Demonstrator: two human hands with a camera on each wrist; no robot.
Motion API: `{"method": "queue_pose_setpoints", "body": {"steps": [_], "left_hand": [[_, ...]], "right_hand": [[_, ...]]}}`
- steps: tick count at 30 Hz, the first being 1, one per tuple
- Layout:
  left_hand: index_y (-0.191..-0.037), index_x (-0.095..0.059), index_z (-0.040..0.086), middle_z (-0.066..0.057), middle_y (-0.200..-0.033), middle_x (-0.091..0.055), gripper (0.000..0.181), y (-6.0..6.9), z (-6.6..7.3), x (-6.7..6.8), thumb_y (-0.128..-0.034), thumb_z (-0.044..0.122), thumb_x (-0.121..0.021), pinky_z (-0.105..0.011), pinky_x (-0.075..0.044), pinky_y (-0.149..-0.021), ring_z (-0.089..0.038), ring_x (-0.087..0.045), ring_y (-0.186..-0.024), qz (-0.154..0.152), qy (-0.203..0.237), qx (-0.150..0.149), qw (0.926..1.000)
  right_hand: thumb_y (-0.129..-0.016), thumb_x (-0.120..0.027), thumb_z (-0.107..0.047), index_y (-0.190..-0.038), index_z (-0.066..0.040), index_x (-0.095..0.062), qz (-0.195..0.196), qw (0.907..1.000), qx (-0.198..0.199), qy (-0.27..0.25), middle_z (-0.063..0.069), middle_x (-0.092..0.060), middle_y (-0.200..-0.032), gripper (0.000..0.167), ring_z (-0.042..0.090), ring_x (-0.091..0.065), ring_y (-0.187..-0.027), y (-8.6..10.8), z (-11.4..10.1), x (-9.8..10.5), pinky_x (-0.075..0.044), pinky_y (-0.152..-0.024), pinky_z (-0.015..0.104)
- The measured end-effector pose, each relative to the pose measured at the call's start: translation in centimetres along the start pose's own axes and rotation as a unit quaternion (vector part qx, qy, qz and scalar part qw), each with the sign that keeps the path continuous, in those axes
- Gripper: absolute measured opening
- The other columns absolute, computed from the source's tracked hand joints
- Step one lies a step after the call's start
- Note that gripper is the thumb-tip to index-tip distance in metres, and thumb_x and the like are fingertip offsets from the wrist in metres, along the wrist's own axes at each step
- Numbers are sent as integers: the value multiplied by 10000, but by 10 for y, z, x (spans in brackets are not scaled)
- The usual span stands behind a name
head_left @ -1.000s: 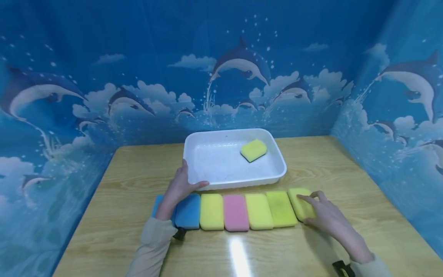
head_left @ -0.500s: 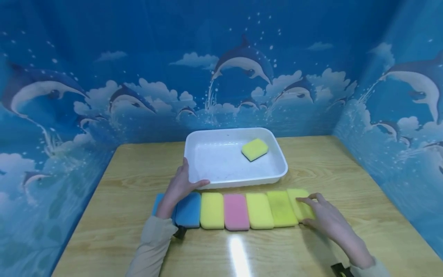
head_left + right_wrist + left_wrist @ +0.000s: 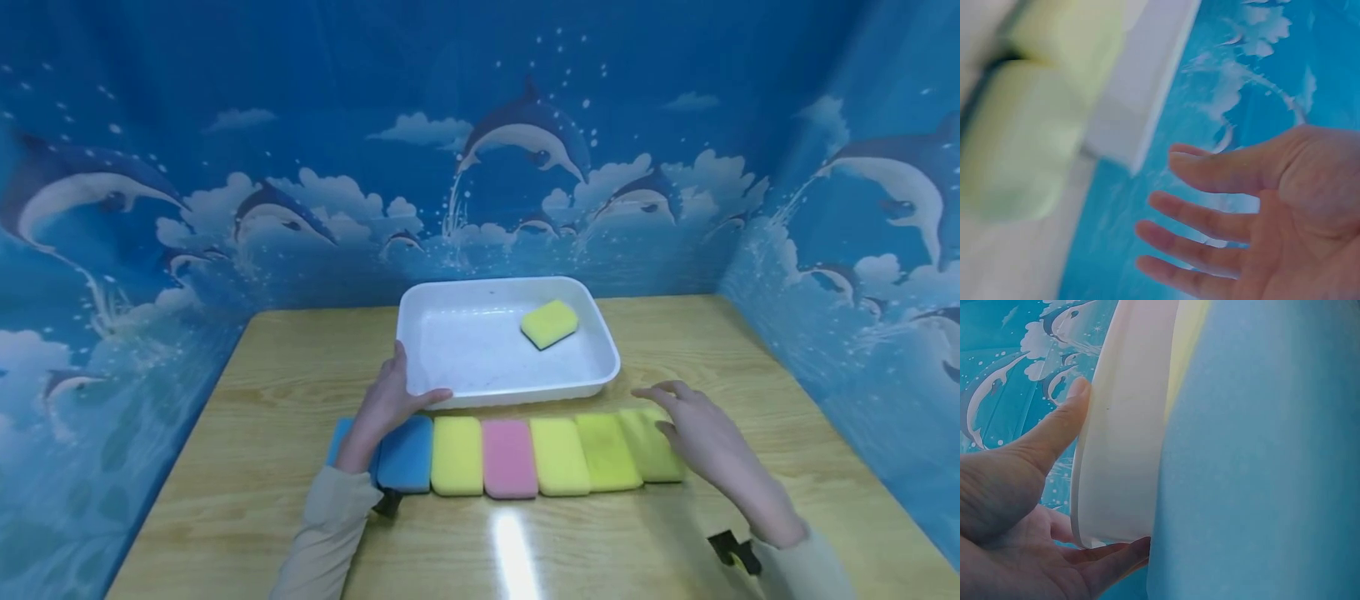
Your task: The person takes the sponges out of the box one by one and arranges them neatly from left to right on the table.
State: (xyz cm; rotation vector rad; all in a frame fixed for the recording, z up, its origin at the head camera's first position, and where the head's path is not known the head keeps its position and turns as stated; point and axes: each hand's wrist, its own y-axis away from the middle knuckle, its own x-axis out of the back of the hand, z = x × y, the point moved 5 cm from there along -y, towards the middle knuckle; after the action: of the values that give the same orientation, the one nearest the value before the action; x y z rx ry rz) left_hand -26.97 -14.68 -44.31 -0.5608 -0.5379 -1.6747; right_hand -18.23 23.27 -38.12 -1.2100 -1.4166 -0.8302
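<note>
My left hand (image 3: pixel 386 404) rests at the front left corner of a white plastic tray (image 3: pixel 487 397). In the left wrist view, its straight thumb (image 3: pixel 1063 431) touches the tray rim, while the other fingers extend along the adjoining side. A yellow sponge (image 3: pixel 550 322) with a dark underside lies inside the tray, towards the right. My right hand (image 3: pixel 708 437) hovers above the right end of a row of sponges, nearest the last yellow sponge (image 3: pixel 648 450). Its fingers are spread and hold nothing, as the right wrist view shows.
In front of the tray, the row also has blue (image 3: pixel 407 454), yellow (image 3: pixel 457 456) and pink (image 3: pixel 510 458) sponges side by side. My left forearm partly covers the leftmost blue sponge (image 3: pixel 337 442). A dolphin-printed backdrop (image 3: pixel 480 167) borders the wooden table (image 3: pixel 285 358).
My right hand slid the last yellow sponge left against its neighbour, then let go and rose up and away. The left hand has stayed at the tray corner.
</note>
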Motion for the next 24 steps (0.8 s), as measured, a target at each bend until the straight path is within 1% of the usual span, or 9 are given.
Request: {"method": "queue_pose_setpoints", "body": {"steps": [3, 7, 10, 13, 15, 18, 20, 22, 24], "left_hand": [[-1619, 81, 73, -290, -1573, -253, 1263, 1, -1, 2, -830, 513, -802, -672, -370, -1061, -451, -396, -1330, -12, -11, 79, 10000], [-1617, 79, 64, -295, -1560, -270, 1261, 1, -1, 1, -832, 509, -802, -668, -379, -1053, -448, -407, -1315, 1, -7, 36, 10000], [-1620, 65, 70, -289, -1550, -296, 1271, 0, 0, 0, -818, 530, -807, -660, -390, -1049, -435, -421, -1298, 13, -18, 11, 10000], [-1620, 60, 64, -293, -1556, -294, 1277, 0, 0, 1, -813, 536, -810, -648, -392, -1056, -439, -425, -1309, 25, -13, 50, 10000], [-1609, 67, 17, -322, -1567, -266, 1275, -1, -1, 2, -826, 513, -808, -645, -390, -1058, -466, -414, -1336, 35, -52, 38, 10000], [-1589, 84, -36, -354, -1585, -210, 1262, 0, -3, 2, -851, 495, -792, -633, -378, -1075, -487, -380, -1381, 18, -148, 80, 9999], [-1586, 82, -43, -363, -1585, -204, 1259, 0, -3, 2, -853, 492, -791, -629, -377, -1078, -495, -373, -1388, 14, -180, 67, 9998], [-1589, 83, -31, -359, -1590, -198, 1258, 0, -2, 1, -853, 496, -790, -624, -376, -1083, -492, -376, -1388, 3, -190, 112, 9998], [-1590, 80, -29, -360, -1592, -190, 1260, 0, -2, 1, -850, 501, -792, -627, -375, -1083, -495, -380, -1386, 11, -199, 141, 9997]], "right_hand": [[-876, -724, 47, -1288, -47, -671, 225, 9996, 148, -4, 245, -623, -1253, 425, 449, -626, -1015, -26, -22, 14, -543, -717, 511], [-937, -694, -19, -1282, -46, -675, 230, 9995, 231, 29, 236, -631, -1257, 346, 410, -633, -1029, -67, -48, 25, -540, -777, 506], [-981, -651, -60, -1303, -59, -665, 137, 9997, 188, 40, 214, -631, -1264, 322, 364, -640, -996, -101, -61, 31, -542, -754, 462], [-1014, -580, -49, -1316, -77, -662, -131, 9999, 81, 23, 201, -636, -1265, 315, 288, -614, -842, -137, -68, 29, -492, -607, 359], [-1014, -523, 0, -1318, -83, -665, -384, 9993, 7, -6, 204, -636, -1281, 346, 234, -547, -724, -161, -71, 21, -403, -534, 299], [-986, -445, 69, -1335, -81, -655, -866, 9962, -22, 84, 215, -633, -1302, 434, 206, -462, -636, -191, -71, 4, -309, -524, 279], [-976, -416, 88, -1362, -74, -635, -1225, 9924, 50, 120, 210, -611, -1353, 473, 222, -541, -714, -205, -71, -9, -342, -577, 293], [-978, -392, 90, -1380, -70, -619, -1578, 9872, 200, 81, 201, -586, -1395, 489, 280, -629, -933, -217, -68, -25, -416, -678, 323], [-1007, -365, 71, -1416, -72, -589, -1954, 9803, 271, -57, 185, -537, -1462, 488, 332, -582, -1215, -224, -67, -37, -456, -826, 372]]}}
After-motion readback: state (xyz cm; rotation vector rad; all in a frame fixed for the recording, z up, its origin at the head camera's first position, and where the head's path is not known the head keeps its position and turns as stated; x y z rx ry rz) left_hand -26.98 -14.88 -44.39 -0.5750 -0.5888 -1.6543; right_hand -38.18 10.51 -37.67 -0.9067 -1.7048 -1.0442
